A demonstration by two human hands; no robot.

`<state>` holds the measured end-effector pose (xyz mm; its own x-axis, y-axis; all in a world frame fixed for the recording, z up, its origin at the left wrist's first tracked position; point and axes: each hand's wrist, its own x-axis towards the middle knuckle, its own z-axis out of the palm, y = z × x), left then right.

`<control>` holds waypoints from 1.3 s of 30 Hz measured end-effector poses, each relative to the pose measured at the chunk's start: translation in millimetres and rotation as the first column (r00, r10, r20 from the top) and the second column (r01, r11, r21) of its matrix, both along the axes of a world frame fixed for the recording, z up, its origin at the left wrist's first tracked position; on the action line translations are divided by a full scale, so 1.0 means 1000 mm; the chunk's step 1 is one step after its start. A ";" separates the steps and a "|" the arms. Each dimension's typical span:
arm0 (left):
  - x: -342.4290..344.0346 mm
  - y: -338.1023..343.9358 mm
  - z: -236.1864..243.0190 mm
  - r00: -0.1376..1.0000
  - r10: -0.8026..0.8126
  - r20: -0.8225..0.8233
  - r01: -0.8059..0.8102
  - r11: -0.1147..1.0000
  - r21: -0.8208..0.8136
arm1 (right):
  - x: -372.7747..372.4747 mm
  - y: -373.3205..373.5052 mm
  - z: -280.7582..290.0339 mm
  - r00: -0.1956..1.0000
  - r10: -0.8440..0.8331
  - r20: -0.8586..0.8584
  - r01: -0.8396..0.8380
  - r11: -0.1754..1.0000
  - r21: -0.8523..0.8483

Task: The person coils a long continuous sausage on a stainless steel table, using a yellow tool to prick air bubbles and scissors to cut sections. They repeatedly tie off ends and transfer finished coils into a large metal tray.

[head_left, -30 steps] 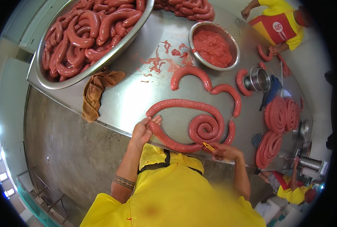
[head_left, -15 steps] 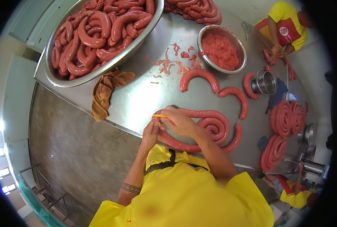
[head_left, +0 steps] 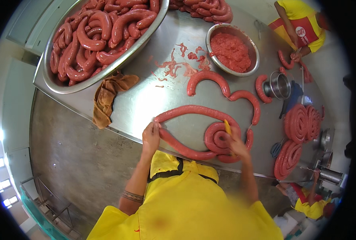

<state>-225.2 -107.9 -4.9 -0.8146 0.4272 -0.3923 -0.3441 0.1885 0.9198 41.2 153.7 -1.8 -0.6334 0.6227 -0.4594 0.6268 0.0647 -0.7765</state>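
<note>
A long pink sausage [head_left: 190, 111] lies on the steel table in front of me, running into a spiral coil [head_left: 214, 138]. At the bend on its left end, my left hand [head_left: 150, 139] pinches the casing. My right hand [head_left: 237, 145] is over the right side of the coil, closed around a slim yellow tool [head_left: 227, 127]; its exact kind is not clear. Beyond the coil, linked sausages [head_left: 210, 76] curve across the table, joined at narrow twists. One more link [head_left: 249, 139] lies just past my right hand.
A large metal tub [head_left: 146, 37] heaped with sausages stands far left, beside a brown cloth [head_left: 106, 100]. Farther back is a bowl [head_left: 257, 66] of ground meat near casing scraps [head_left: 172, 66]. On the right are sausage coils [head_left: 288, 160], scissors [head_left: 277, 149] and two co-workers [head_left: 300, 28].
My right hand has moved right with the yellow tool, from beside my left hand to the coil. My left hand stays at the sausage's bend. The view has shifted slightly.
</note>
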 end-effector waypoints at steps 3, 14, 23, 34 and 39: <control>0.009 -0.008 0.032 0.347 -0.465 -0.814 -0.010 0.866 -0.499 | -0.141 -0.048 0.023 0.899 0.383 -0.213 -0.352 0.921 0.167; 0.022 -0.010 0.011 0.934 -0.356 0.002 0.355 0.931 -0.089 | -0.163 -0.051 0.082 0.697 0.587 -0.413 -0.520 0.810 0.273; 0.028 0.028 0.033 0.455 -0.722 -0.522 0.588 0.684 -0.433 | 0.000 0.157 0.225 0.249 -0.451 -0.857 0.350 0.867 -0.354; 0.010 0.013 0.019 0.525 -0.790 -0.317 0.562 0.602 -0.568 | 0.148 0.092 0.074 0.542 -0.723 -0.429 0.426 0.676 -0.602; 0.078 0.082 0.022 0.473 -0.617 -0.629 0.352 0.786 -0.508 | 0.205 0.005 -0.010 0.420 -0.906 -0.048 0.586 0.312 -0.748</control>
